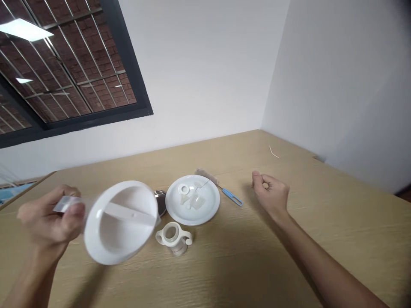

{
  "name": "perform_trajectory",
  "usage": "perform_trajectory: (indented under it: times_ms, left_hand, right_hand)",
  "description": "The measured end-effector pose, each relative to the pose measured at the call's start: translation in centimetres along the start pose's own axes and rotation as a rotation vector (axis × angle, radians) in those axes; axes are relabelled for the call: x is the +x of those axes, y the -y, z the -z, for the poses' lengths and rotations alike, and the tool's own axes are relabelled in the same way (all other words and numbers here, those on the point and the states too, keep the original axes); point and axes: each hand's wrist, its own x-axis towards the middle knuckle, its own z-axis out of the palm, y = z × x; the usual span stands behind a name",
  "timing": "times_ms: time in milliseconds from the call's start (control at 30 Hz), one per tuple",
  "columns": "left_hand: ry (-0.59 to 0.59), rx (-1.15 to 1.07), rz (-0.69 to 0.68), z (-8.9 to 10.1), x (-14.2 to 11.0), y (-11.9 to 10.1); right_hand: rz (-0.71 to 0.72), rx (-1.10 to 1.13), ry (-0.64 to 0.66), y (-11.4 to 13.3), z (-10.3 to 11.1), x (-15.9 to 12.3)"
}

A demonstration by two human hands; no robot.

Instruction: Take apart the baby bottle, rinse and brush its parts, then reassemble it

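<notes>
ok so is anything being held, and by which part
The left grip holds a white round piece by the translucent tab at its side; the curled right grip shows nothing in it.

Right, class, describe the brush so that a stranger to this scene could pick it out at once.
On the wooden table, find the round white plate. The brush lies just beyond its far right rim, its handle pointing towards the space before the right hand. That bright blue handle sets it apart from its white neighbours.
</notes>
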Motion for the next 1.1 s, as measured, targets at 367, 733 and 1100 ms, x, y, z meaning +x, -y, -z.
perform_trajectory:
  times_ms: [367,733,1100]
  left_hand:
    - [0.039,0.011,-0.673,-2.7,1.4,-2.8]
    - [0.096,-0.043,-0.782,-2.6,3.3,-6.1]
    - [0.172,-0.144,-0.629,-3.1,3.7,-6.9]
  right_hand:
    - [0.079,0.035,-0.018,0.8,0.3,0.1]
    - [0.125,0.05,-0.025,0.9,0.4,0.1]
    - [0.158,0.048,-0.037,1.3,0.7,0.0]
